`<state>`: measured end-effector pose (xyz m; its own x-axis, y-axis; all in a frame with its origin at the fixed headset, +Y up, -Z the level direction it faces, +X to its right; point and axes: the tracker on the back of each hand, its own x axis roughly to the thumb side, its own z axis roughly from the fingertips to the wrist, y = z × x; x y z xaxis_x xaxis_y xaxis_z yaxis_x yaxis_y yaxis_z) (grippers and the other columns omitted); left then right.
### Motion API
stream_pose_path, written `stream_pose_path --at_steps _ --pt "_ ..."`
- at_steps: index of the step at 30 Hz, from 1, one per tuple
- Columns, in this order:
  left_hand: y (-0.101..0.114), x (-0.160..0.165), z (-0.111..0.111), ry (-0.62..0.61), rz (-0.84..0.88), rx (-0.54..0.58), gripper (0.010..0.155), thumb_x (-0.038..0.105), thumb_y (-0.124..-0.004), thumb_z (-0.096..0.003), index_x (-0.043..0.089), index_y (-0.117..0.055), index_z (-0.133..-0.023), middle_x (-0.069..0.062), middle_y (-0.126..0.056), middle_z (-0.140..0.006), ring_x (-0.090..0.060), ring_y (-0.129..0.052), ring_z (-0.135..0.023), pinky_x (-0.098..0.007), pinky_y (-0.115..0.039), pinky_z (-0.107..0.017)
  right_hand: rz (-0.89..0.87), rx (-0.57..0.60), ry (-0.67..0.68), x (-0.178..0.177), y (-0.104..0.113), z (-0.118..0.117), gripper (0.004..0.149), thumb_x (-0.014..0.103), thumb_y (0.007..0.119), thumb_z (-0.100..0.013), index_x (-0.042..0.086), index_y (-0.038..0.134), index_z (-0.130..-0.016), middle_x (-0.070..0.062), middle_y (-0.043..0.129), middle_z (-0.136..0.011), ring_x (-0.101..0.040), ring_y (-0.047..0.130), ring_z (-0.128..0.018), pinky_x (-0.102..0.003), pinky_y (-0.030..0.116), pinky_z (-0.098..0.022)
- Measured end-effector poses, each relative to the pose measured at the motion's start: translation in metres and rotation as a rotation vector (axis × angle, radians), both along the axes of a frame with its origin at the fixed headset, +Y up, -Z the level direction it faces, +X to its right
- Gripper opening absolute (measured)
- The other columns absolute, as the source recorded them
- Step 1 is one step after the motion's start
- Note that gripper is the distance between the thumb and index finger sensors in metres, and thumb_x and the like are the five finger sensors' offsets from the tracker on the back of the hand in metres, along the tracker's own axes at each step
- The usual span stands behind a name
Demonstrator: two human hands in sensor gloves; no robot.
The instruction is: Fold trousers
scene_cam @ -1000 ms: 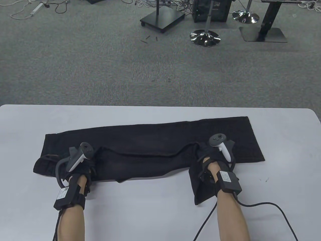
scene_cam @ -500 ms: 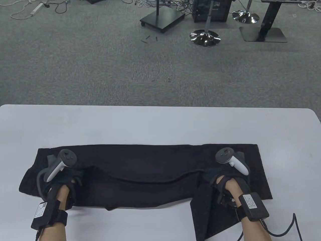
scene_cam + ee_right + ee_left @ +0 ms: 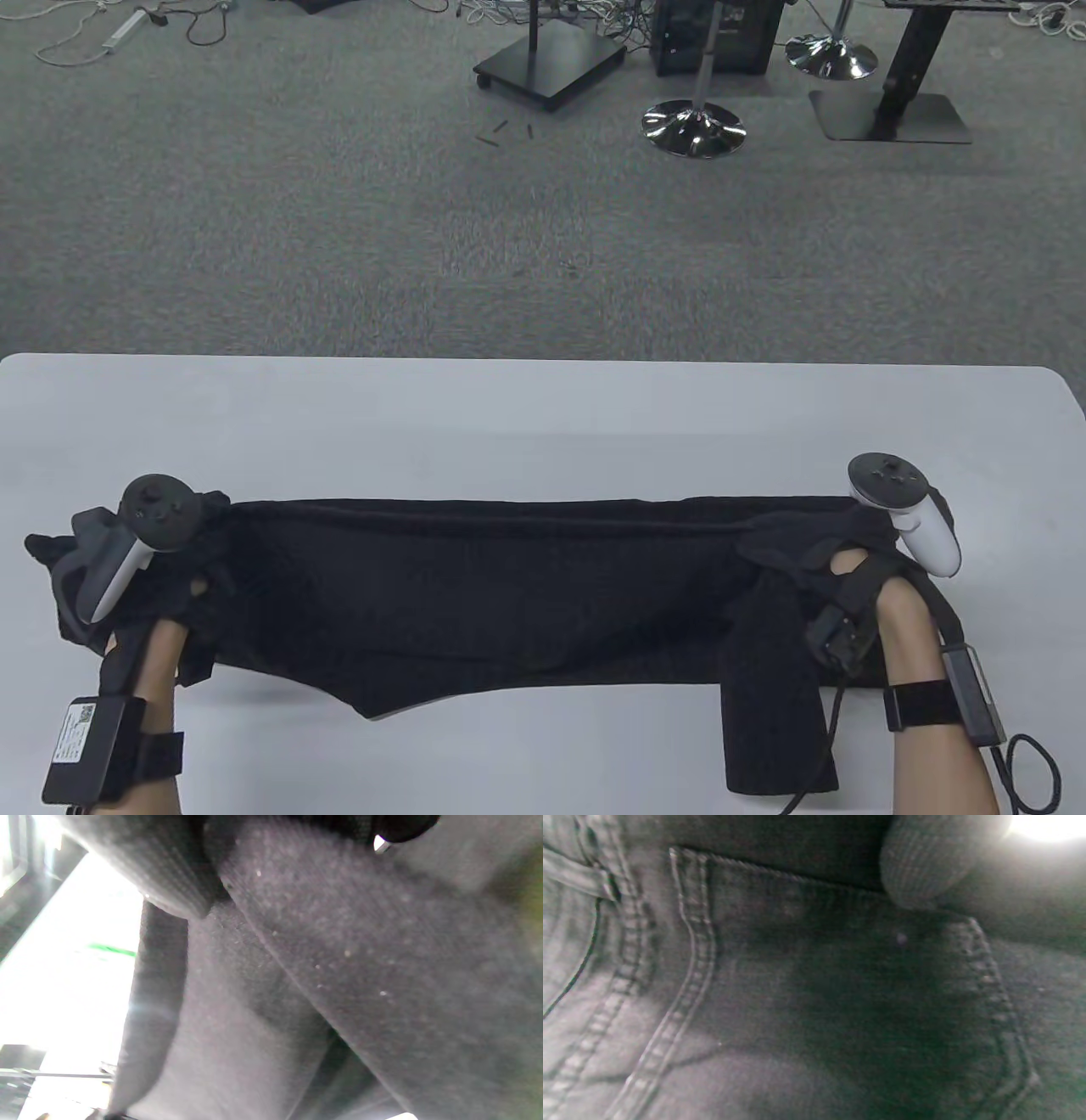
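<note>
Black trousers stretch across the near part of the white table, pulled taut along their top edge between my two hands. My left hand grips the waist end at the left; the left wrist view shows a stitched pocket and one gloved fingertip on the cloth. My right hand grips the leg end at the right. One loose leg part hangs down toward the near edge. The right wrist view shows dark cloth close up under a gloved finger.
The far half of the table is bare white surface. Beyond its far edge lies grey carpet with stool bases, a stand base and cables. A cable loops from my right wrist.
Both hands drew the trousers toward the near edge, then moved apart. The sagging fold between them is now pulled straight and taut, and the cloth no longer lies flat.
</note>
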<state>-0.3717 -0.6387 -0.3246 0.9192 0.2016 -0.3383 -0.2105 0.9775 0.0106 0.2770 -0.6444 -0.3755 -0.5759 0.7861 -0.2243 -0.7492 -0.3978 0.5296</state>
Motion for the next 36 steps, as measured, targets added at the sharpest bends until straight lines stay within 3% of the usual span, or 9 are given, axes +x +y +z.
stream_pose_path --at_steps 4,8,11,15,18,22,24,30,36 --pt "-0.017 0.001 -0.005 0.021 -0.041 0.024 0.05 0.052 -0.079 -0.0524 0.037 -0.083 -0.1 0.012 -0.085 -0.106 -0.022 -0.084 -0.107 -0.059 -0.054 -0.085 0.24 -0.064 -0.007 -0.006 0.019 -0.006 0.047 0.032 0.082 -0.053 0.015 0.074 -0.095 -0.012 0.093 -0.081 -0.039 0.084 -0.082 -0.063 0.053 -0.071" --pt "-0.035 0.007 -0.014 0.013 -0.067 0.005 0.05 0.054 -0.078 -0.0525 0.038 -0.083 -0.1 0.013 -0.084 -0.106 -0.021 -0.083 -0.107 -0.058 -0.054 -0.085 0.56 -0.049 -0.145 -0.006 0.002 -0.025 0.047 0.03 0.082 -0.052 0.018 0.072 -0.097 -0.011 0.089 -0.086 -0.039 0.08 -0.084 -0.064 0.048 -0.073" --pt "-0.049 0.014 -0.021 0.021 -0.119 -0.003 0.05 0.054 -0.077 -0.0534 0.038 -0.081 -0.101 0.013 -0.083 -0.107 -0.02 -0.082 -0.108 -0.058 -0.053 -0.086 0.629 0.027 -0.231 -0.008 -0.018 -0.036 0.048 0.032 0.083 -0.052 0.019 0.072 -0.097 -0.01 0.089 -0.087 -0.038 0.079 -0.086 -0.064 0.047 -0.074" --pt "-0.067 0.015 -0.029 0.037 -0.126 -0.063 0.05 0.054 -0.077 -0.0538 0.038 -0.08 -0.101 0.013 -0.082 -0.107 -0.02 -0.082 -0.108 -0.058 -0.052 -0.086 0.54 0.204 -0.369 -0.005 -0.034 -0.042 0.051 0.037 0.083 -0.051 0.02 0.07 -0.097 -0.009 0.087 -0.088 -0.037 0.078 -0.088 -0.063 0.046 -0.074" --pt "-0.082 0.013 -0.031 0.043 -0.129 -0.112 0.051 0.054 -0.077 -0.0538 0.038 -0.079 -0.102 0.013 -0.082 -0.108 -0.02 -0.081 -0.108 -0.057 -0.052 -0.086 0.459 0.205 -0.421 0.004 -0.046 -0.04 0.056 0.043 0.082 -0.05 0.02 0.067 -0.099 -0.01 0.084 -0.092 -0.038 0.074 -0.091 -0.064 0.045 -0.074" --pt "-0.1 0.012 -0.032 0.048 -0.114 -0.14 0.052 0.054 -0.077 -0.0536 0.037 -0.079 -0.102 0.012 -0.082 -0.108 -0.02 -0.081 -0.108 -0.054 -0.05 -0.087 0.397 0.011 -0.29 0.019 -0.064 -0.03 0.058 0.049 0.077 -0.051 0.024 0.061 -0.101 -0.005 0.08 -0.098 -0.037 0.072 -0.095 -0.063 0.045 -0.074" --pt "-0.106 0.015 -0.032 0.041 -0.134 -0.154 0.052 0.054 -0.076 -0.0537 0.037 -0.079 -0.102 0.012 -0.082 -0.107 -0.02 -0.081 -0.108 -0.053 -0.049 -0.087 0.249 -0.073 -0.275 0.03 -0.076 -0.023 0.06 0.05 0.078 -0.051 0.023 0.061 -0.102 -0.007 0.081 -0.098 -0.038 0.071 -0.095 -0.064 0.044 -0.074" --pt "-0.11 0.016 -0.033 0.046 -0.141 -0.168 0.051 0.054 -0.076 -0.0537 0.037 -0.079 -0.102 0.011 -0.082 -0.107 -0.02 -0.081 -0.108 -0.052 -0.048 -0.088 0.07 -0.302 -0.166 0.053 -0.103 0.002 0.074 0.051 0.082 -0.05 0.026 0.041 -0.107 -0.005 0.064 -0.108 -0.039 0.054 -0.104 -0.065 0.034 -0.076" --pt "-0.112 0.018 -0.035 0.051 -0.153 -0.193 0.051 0.054 -0.075 -0.0542 0.037 -0.079 -0.102 0.012 -0.082 -0.107 -0.019 -0.081 -0.108 -0.052 -0.047 -0.088 0.17 -0.296 -0.15 0.056 -0.103 0.009 0.059 0.025 0.086 -0.05 0.019 0.058 -0.102 -0.007 0.085 -0.084 -0.036 0.076 -0.087 -0.064 0.045 -0.074"
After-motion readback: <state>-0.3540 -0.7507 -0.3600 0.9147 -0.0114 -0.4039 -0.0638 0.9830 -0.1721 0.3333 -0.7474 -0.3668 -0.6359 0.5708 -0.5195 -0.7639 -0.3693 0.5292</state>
